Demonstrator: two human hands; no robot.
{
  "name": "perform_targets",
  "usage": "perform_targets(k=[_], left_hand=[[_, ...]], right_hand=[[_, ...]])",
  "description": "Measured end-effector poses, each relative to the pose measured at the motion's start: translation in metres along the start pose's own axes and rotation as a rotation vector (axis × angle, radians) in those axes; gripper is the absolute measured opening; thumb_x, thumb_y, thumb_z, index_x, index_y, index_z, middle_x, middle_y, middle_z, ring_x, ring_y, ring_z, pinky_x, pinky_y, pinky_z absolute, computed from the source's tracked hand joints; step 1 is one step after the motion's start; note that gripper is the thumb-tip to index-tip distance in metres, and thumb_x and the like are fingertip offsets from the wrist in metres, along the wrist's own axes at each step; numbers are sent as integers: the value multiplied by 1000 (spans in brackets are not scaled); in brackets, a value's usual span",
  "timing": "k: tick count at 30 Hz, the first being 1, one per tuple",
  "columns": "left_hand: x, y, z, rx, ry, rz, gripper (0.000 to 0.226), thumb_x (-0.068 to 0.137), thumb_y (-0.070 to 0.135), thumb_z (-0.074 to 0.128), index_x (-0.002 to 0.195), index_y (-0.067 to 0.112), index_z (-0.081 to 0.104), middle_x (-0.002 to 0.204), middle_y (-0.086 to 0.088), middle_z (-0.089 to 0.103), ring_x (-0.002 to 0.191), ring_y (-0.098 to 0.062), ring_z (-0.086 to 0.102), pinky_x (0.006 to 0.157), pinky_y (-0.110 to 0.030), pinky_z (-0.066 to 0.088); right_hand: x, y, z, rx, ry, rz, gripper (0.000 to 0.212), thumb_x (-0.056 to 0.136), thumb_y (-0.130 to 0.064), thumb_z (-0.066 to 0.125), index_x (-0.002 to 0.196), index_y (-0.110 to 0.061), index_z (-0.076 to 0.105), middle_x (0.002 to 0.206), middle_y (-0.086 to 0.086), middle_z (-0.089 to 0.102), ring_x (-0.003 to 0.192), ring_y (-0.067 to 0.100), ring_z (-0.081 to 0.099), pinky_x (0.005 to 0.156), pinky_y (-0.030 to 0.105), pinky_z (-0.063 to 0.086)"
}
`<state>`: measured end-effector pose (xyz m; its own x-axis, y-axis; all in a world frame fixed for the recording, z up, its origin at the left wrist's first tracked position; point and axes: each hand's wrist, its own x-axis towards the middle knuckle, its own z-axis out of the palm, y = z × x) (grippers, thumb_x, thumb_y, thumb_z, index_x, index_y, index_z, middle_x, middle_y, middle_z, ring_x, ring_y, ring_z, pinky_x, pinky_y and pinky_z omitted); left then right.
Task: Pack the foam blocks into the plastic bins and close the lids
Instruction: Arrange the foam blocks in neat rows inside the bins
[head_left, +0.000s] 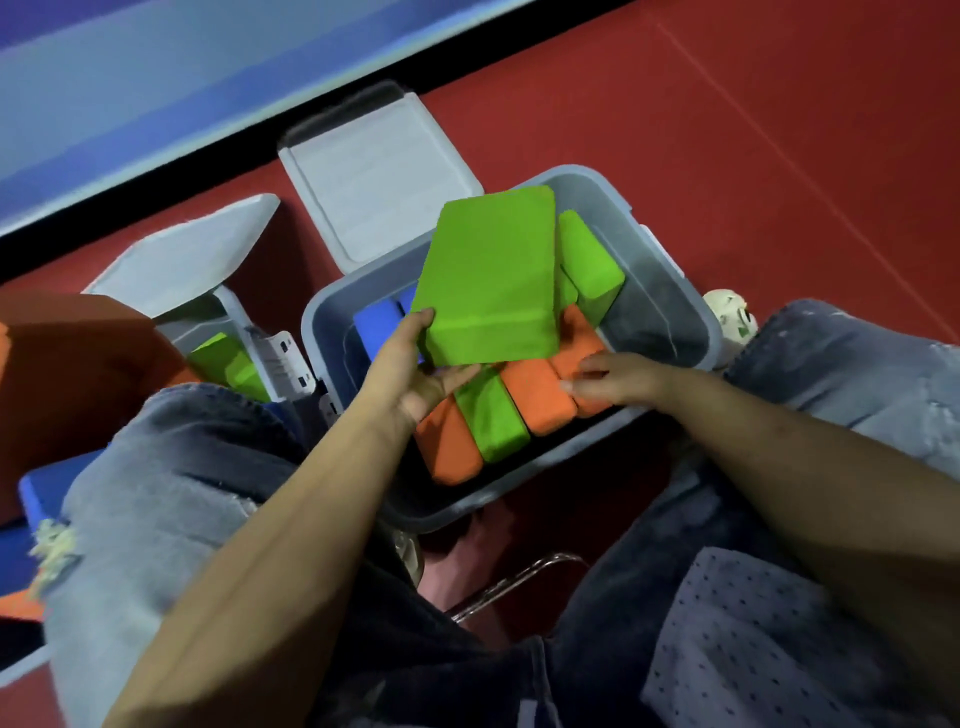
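A grey plastic bin (670, 291) stands on the floor between my knees, its lid (379, 176) hinged open at the back. Inside stand orange blocks (537, 397), a green block (491, 415), a blue block (379, 325) and another green block (589, 257). My left hand (415, 364) grips the near edge of a large green foam block (488, 275) held above the bin. My right hand (608, 379) rests with curled fingers on the rightmost orange block in the bin. A second bin (234, 317) at the left, lid (182, 254) up, holds a green block (228, 364).
A big orange block (78, 374) and blue blocks (44, 488) lie at the left by my knee. The floor (753, 130) is red, with a blue-grey wall (130, 93) behind the bins. A shoe (732, 314) shows at the bin's right. A metal chair frame (519, 579) sits below.
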<state>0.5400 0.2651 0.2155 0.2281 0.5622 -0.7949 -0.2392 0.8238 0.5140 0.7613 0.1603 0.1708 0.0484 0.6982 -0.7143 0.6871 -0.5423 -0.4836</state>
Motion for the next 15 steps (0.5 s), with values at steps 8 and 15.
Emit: perform_targets(k=[8, 15], left_hand=[[-2, -38, 52, -297, -170, -90, 22, 97, 28, 47, 105, 10, 57, 108, -17, 65, 84, -30, 67, 71, -51, 55], [-34, -78, 143, -325, -301, -191, 32, 102, 29, 37, 97, 7, 59, 82, -15, 72, 73, -29, 69, 58, -46, 57]], right_hand=[[-27, -69, 5, 1168, 310, -126, 101, 75, -47, 73, 148, -23, 7, 138, -5, 51, 121, 14, 52, 103, 47, 40], [-41, -27, -47, 1032, 871, -121, 79, 70, -24, 81, 133, -12, 35, 120, 1, 58, 106, 15, 60, 88, 25, 48]])
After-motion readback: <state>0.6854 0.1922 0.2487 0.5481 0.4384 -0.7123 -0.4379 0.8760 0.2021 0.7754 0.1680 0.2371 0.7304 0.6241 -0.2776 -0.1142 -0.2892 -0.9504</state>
